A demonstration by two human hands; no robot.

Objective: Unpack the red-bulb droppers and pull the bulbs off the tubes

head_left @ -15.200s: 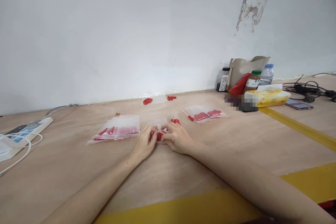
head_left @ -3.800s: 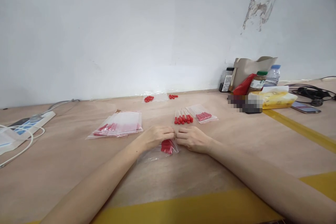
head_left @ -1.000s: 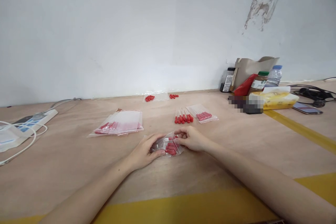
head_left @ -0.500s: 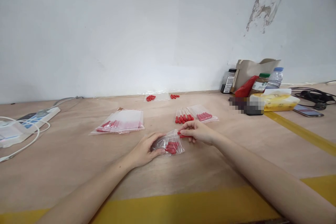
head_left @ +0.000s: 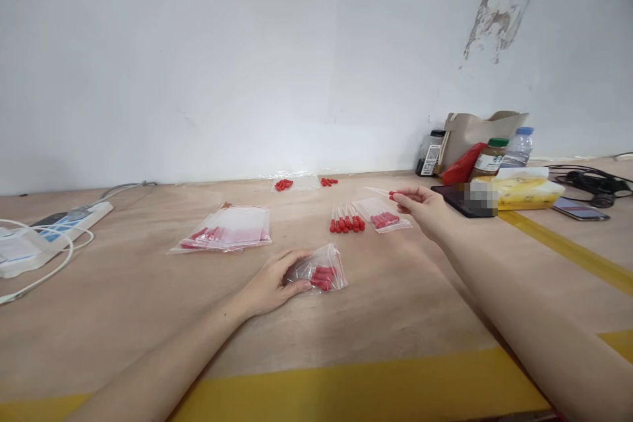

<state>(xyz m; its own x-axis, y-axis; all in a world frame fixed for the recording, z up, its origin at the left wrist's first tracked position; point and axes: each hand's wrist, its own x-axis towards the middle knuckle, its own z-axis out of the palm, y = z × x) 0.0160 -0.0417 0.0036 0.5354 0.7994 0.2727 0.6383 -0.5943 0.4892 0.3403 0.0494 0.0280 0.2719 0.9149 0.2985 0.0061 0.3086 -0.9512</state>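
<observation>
My left hand (head_left: 274, 282) is closed around the left side of a clear zip bag (head_left: 301, 270), keeping it on the table. Several red-tipped sticks (head_left: 324, 271) lie inside that bag. Raised to the right, my right hand (head_left: 418, 208) pinches one thin stick (head_left: 391, 195) by its red end; its pale shaft points left. Below that hand, a flat zip bag (head_left: 380, 206) holds several red-tipped pieces. Beside it on the left lies a loose row of red-tipped sticks (head_left: 347, 224), their red ends toward me.
A stack of clear bags (head_left: 244, 221) with red pieces lies left. Small red pieces (head_left: 283, 184) sit near the wall. A power strip (head_left: 79, 221) with white cables is far left. At right are bottles (head_left: 519, 145), a yellow tissue pack (head_left: 529, 191), a phone (head_left: 581, 209) and cables.
My right hand has moved from the bag's opening to the right and away from me, carrying a red-ended stick. My left hand and its bag have stayed in place.
</observation>
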